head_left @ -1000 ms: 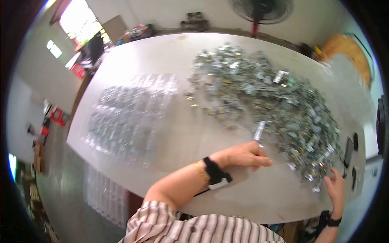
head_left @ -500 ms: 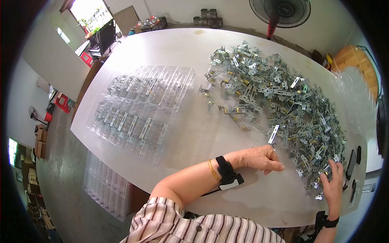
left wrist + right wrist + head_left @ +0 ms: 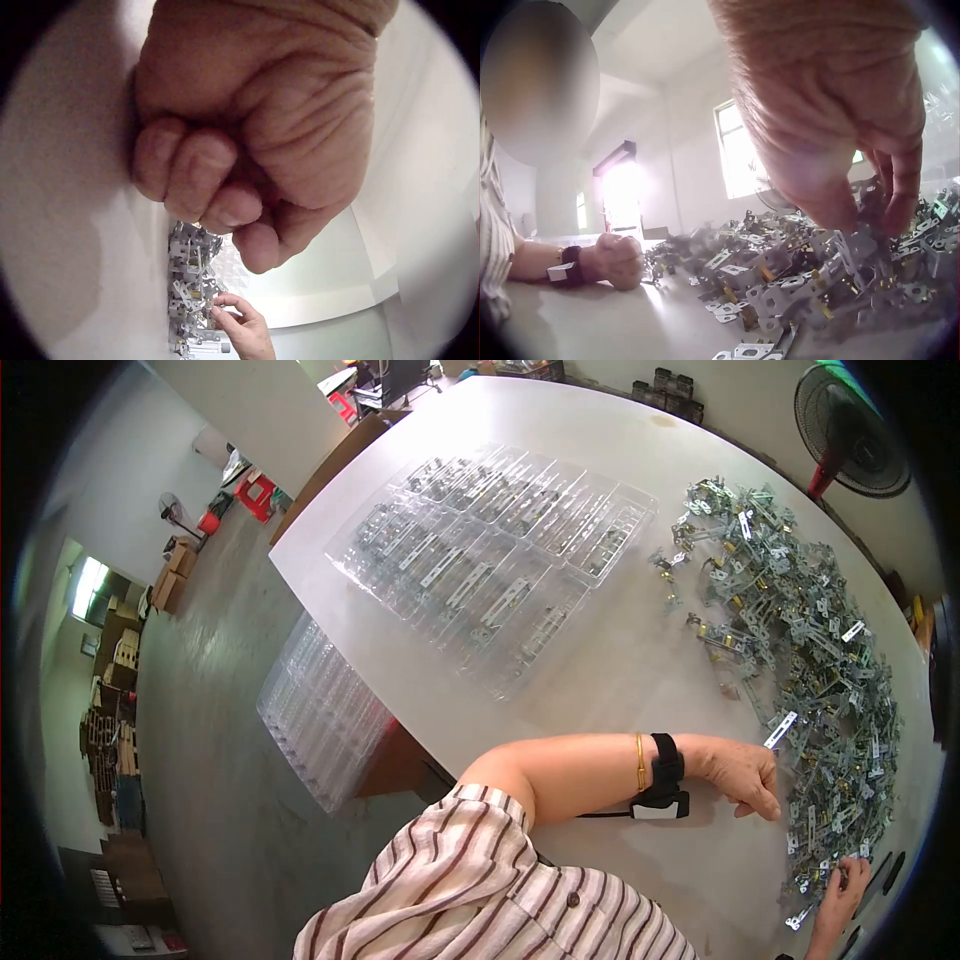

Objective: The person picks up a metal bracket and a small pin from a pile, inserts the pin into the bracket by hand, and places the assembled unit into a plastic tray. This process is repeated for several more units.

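Note:
A long heap of small silvery metal brackets (image 3: 830, 690), with punched holes and brass-coloured bits, covers the right side of the white table. My right hand (image 3: 845, 895) is at the near end of the heap. In the right wrist view, its thumb and fingers pinch a metal bracket (image 3: 868, 206), partly hidden by the fingers. My left hand (image 3: 738, 772) rests on the table beside the heap. The left wrist view shows its fingers (image 3: 199, 172) curled into the palm, with nothing visible in them. A flat, slotted bracket (image 3: 781, 729) lies just beyond its knuckles.
Clear plastic trays (image 3: 600, 575) with compartments, many holding brackets, lie on the table's left part. More clear trays (image 3: 325, 710) are stacked below the table edge. A black fan (image 3: 850, 430) stands behind the table. Dark slim objects (image 3: 893, 872) lie right of my right hand.
The head view has swung left, so the table appears shifted right. My right hand has come down into the heap's near end and closed its fingers on a bracket. The left hand stays curled.

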